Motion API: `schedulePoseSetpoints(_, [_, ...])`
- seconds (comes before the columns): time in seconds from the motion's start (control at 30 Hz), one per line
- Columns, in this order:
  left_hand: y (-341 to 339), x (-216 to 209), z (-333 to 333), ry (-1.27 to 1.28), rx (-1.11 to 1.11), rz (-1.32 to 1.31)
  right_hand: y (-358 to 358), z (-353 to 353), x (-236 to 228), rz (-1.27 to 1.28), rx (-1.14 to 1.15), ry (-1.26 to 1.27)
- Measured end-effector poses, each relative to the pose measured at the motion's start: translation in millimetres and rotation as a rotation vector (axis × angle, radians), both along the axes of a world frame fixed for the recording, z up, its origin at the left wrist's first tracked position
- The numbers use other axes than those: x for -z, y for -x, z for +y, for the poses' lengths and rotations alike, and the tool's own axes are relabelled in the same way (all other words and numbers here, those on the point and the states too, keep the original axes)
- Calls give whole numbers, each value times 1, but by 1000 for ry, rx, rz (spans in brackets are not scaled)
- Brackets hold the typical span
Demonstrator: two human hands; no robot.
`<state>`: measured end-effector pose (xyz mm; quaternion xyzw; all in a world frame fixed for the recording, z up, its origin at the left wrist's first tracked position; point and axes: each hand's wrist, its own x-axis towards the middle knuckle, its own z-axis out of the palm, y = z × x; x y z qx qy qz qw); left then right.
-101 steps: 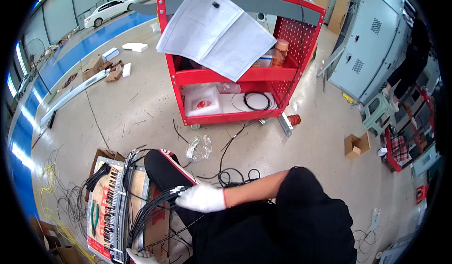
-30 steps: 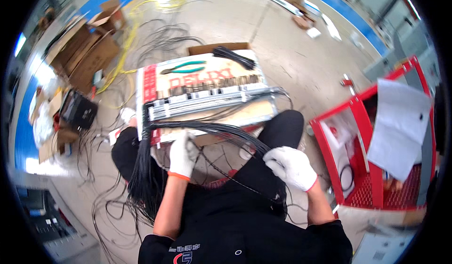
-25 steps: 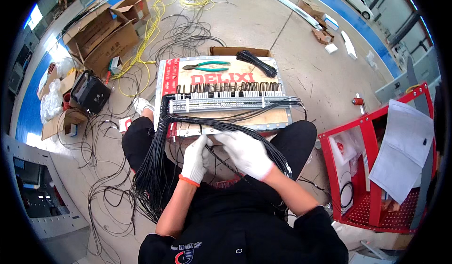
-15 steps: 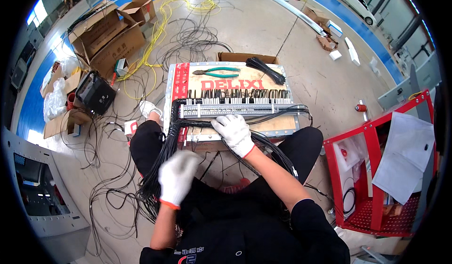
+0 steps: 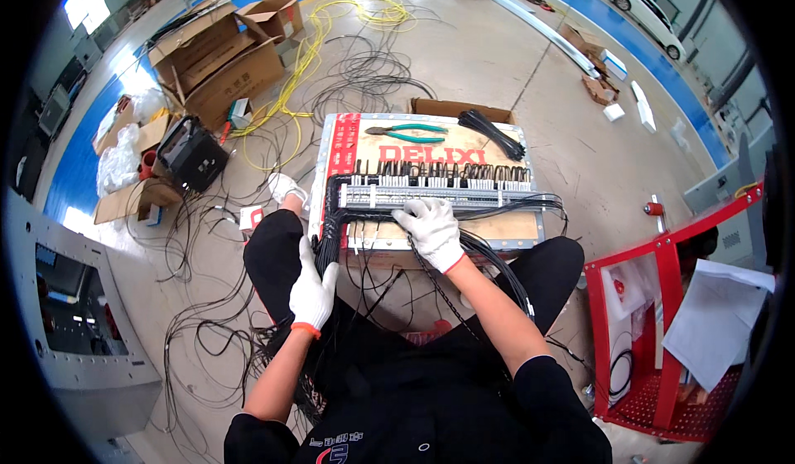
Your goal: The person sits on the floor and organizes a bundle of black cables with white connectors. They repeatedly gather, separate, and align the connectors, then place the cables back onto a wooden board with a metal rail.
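Note:
A flat panel point(image 5: 513, 230) lies on a cardboard box point(image 5: 364, 145) on the floor in front of my legs. A row of grey terminal blocks point(image 5: 464, 195) crosses it, with several black wires plugged in. My right hand point(image 5: 431, 230), in a white glove, rests on the wires just below the terminal row, fingers curled on a thin black wire point(image 5: 439, 286) that runs down toward my lap. My left hand point(image 5: 313, 292), also gloved, grips the thick black wire bundle point(image 5: 330, 232) at the panel's left edge, above my left knee.
Green-handled pliers point(image 5: 407, 133) and a bunch of black cable ties point(image 5: 493, 133) lie on the box top. Loose black wires point(image 5: 199, 315) and yellow cable point(image 5: 302, 58) spread over the floor at left. Open cardboard boxes point(image 5: 224, 58), a black device point(image 5: 192, 156), a grey cabinet point(image 5: 83, 331) and a red cart point(image 5: 654, 340) stand around.
My view swung from the red cart down to the panel. My right hand moved from my lap up to the terminal row; my left hand slid along the wire bundle at the left.

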<state>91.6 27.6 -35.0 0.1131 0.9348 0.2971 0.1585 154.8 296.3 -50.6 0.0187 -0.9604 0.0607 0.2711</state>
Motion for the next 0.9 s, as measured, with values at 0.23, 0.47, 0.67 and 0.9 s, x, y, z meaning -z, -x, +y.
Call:
schedulePoseSetpoints(0.23, [28,22,9,-62,90,397,2,-10,-5,37,29,1])
schedulePoseSetpoints(0.47, [41,5,29,-65,122,166,7,-20,4,121,115,50])
schedulePoseSetpoints(0.67, [32,16,35,-60,32,141,8,-28,3,269,259,196])
schedulePoseSetpoints(0.9, [16,4,49,7,-43,108,10,-18,9,196,163,171])
